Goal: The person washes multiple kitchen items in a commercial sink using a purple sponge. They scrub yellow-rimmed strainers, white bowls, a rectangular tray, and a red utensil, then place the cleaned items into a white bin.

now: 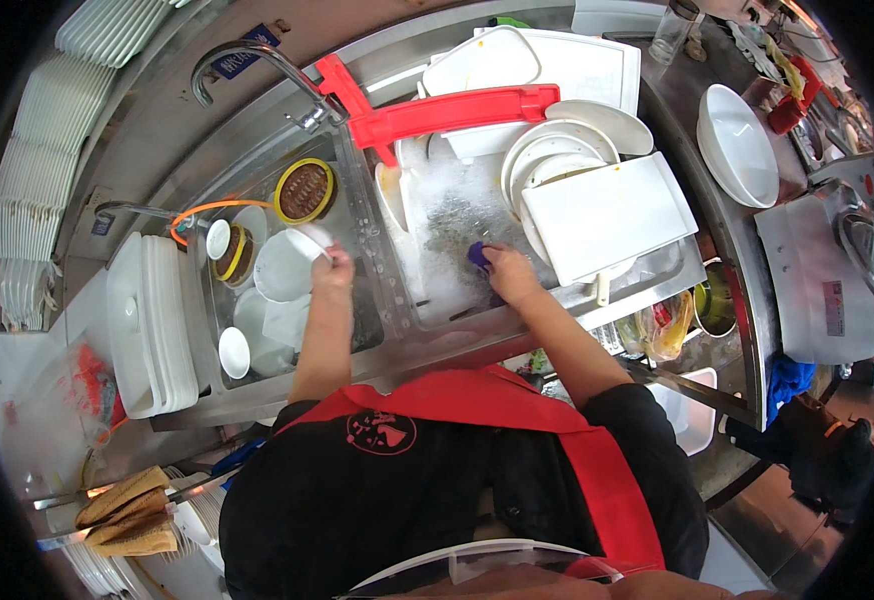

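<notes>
Over the left sink basin, my left hand (333, 272) is closed on a small white dish (307, 241), slightly blurred. Beneath it lie a round white bowl (279, 268), a small white bowl (235, 353) and a brown basket-like dish with a yellow rim (306, 191). My right hand (510, 272) grips a purple scrubbing cloth (478, 256) above the foamy water (437, 275) of the right basin. Right of this hand, a white rectangular plate (607, 220) leans on a pile of round white plates (547, 160).
A red plastic rack (457, 112) spans the right basin's back. The curved faucet (247, 47) rises behind the left basin, with long white trays (147, 330) stacked beside it. A big white bowl (732, 145) stands on the right counter. White plates (42, 165) fill the left shelf.
</notes>
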A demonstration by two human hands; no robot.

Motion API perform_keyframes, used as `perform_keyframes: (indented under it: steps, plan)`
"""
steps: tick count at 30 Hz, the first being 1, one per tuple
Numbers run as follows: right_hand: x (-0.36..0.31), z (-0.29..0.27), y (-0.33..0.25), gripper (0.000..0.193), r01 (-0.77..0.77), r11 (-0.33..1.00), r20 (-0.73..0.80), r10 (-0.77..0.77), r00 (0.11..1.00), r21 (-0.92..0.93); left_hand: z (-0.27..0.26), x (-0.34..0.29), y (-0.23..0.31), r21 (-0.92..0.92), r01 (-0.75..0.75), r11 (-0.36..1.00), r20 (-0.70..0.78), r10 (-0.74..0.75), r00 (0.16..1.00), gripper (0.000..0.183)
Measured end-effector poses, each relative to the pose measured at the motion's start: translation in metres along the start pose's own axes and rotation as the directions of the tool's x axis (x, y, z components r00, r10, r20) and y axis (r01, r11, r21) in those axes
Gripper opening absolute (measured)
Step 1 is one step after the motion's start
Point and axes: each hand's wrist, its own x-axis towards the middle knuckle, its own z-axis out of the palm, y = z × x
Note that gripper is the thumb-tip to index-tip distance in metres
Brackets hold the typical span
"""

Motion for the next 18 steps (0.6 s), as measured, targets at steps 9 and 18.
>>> perform_keyframes:
  steps: [9,18]
  plan:
    - [0.005,0.020,0.015,0.020,-0.090,0.996,0.080,0.090,0.993,-0.005,0.037,-0.030,-0.094,0.849,-0.443,0.288,0.511,-0.236,0.826,0.052]
    - [-0.015,0.006,0.015,0.022,-0.157,0.984,0.014,0.156,0.988,0.088,0.082,0.077,-0.168,0.130,-0.244,-0.961,0.340,-0.188,0.922,0.047]
